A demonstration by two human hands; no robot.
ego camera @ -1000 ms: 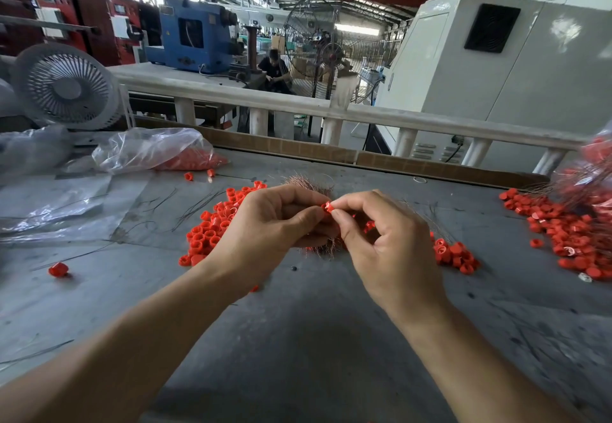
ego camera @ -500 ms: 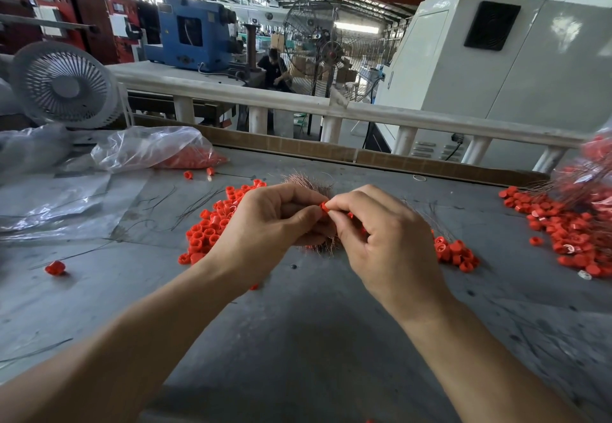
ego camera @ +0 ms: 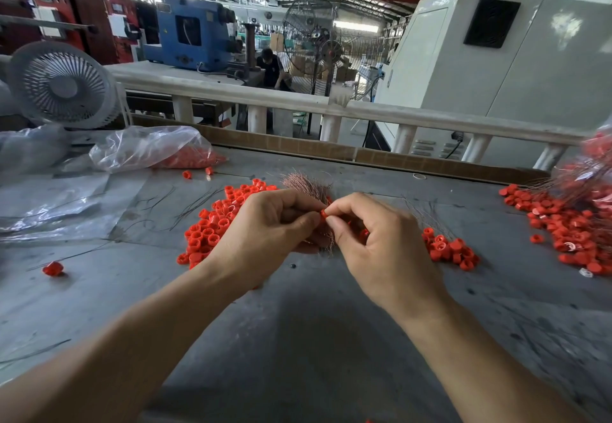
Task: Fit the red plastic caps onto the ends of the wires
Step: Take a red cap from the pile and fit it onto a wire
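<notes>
My left hand (ego camera: pixel 268 227) grips a bundle of thin copper-coloured wires (ego camera: pixel 306 184), whose ends fan out above my fingers. My right hand (ego camera: pixel 381 244) pinches a small red cap (ego camera: pixel 323 214) between thumb and forefinger, right against my left thumb; more red shows under its curled fingers. Both hands meet over the middle of the grey table (ego camera: pixel 314 340). A pile of loose red caps (ego camera: pixel 215 220) lies behind my left hand, and a smaller pile (ego camera: pixel 450 250) sits to the right of my right hand.
A heap of red caps with wires (ego camera: pixel 569 224) lies at the right edge. A clear bag of caps (ego camera: pixel 155 151) and plastic sheeting (ego camera: pixel 49 204) sit at the left. A lone cap (ego camera: pixel 53 268) lies near left. A white fan (ego camera: pixel 63 85) stands behind a railing.
My hands stay together in the same place. The right fingers have shifted slightly on the cap; nothing was picked up or let go.
</notes>
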